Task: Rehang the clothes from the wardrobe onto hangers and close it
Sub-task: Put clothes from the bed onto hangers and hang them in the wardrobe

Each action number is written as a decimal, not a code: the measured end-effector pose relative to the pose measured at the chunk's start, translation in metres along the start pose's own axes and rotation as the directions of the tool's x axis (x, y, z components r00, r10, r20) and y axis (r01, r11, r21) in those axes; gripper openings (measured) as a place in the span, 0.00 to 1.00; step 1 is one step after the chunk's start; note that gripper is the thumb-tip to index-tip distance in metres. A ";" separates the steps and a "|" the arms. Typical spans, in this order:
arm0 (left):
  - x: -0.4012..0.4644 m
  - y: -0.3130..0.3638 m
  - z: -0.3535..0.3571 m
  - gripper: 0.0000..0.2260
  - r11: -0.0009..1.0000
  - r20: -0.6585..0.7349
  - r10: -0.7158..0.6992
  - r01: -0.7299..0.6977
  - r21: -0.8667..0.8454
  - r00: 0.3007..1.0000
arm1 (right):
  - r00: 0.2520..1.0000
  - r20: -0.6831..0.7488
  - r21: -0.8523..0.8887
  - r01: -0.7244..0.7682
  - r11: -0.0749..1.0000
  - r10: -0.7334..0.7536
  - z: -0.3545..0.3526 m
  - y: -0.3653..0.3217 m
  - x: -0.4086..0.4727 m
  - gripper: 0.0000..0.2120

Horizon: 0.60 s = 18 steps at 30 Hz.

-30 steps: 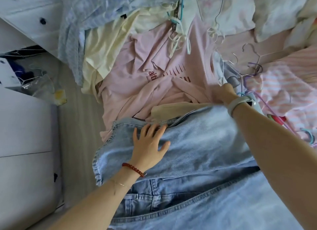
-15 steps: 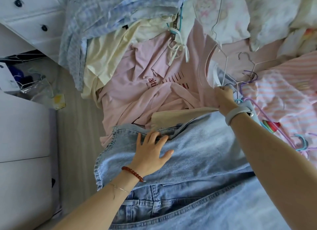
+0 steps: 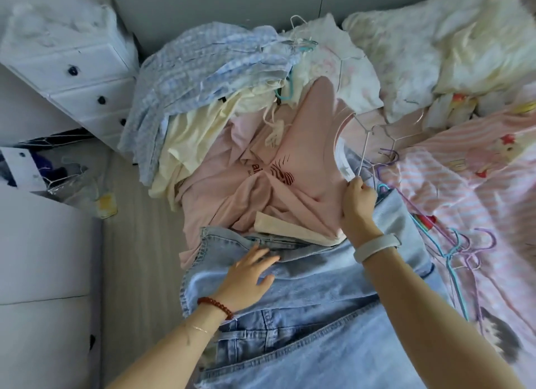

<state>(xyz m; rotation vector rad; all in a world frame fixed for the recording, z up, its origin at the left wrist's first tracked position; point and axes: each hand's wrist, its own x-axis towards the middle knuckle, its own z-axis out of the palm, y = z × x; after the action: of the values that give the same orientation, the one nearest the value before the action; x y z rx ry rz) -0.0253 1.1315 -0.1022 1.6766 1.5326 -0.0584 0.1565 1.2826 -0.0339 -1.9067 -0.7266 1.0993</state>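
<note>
On the bed (image 3: 478, 203), among a spread of loose clothes, the right hand (image 3: 358, 197) holds up a pink T-shirt (image 3: 307, 168), fingers curled round the stem of a white wire hanger (image 3: 366, 140) whose shoulder appears to sit inside the collar. The left hand (image 3: 249, 281) lies flat with fingers spread on the light blue jeans (image 3: 319, 295), pressing them down and holding nothing.

The shirt is only half raised: its lower part is bunched and twisted against the jeans and a beige garment (image 3: 287, 229) tucked at its hem. Beside the right hand lies a tangle of purple and blue hangers (image 3: 464, 243), some of them close to the wire one.

From here, the likeliest trouble is a snag. If the shirt goes higher while its hem is pinned under the other clothes, the collar could stretch or slide off the thin wire shoulder, since it seems to be seated on one side only. The hook could also catch a neighbouring hanger and drag the bundle along. A checked blue shirt (image 3: 203, 69) and a pale yellow garment (image 3: 197, 133) overlap the pink one at its far edge, and may be pulled toward the floor (image 3: 139, 214). The wardrobe itself is not clearly in view.
</note>
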 end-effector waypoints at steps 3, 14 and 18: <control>-0.002 0.006 -0.011 0.20 0.998 0.044 -0.047 0.049 -0.039 0.998 | 0.998 -0.019 -0.053 0.055 0.997 -0.056 -0.021 -0.043 0.008 0.17; -0.039 0.035 -0.125 0.11 0.986 -0.794 -0.016 -0.124 -0.114 0.608 | 0.901 0.284 -0.250 0.399 0.882 -0.328 -0.047 0.030 -0.123 0.11; -0.045 0.033 -0.149 0.23 0.956 -0.637 0.250 -0.082 0.281 0.730 | 0.851 0.379 -0.271 0.478 0.836 -0.363 -0.054 0.054 -0.146 0.10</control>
<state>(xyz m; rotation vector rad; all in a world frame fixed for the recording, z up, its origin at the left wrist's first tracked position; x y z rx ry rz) -0.0813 1.1870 0.0363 2.1664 1.9330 0.5430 0.1423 1.1215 -0.0020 -1.7369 -1.5471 1.0351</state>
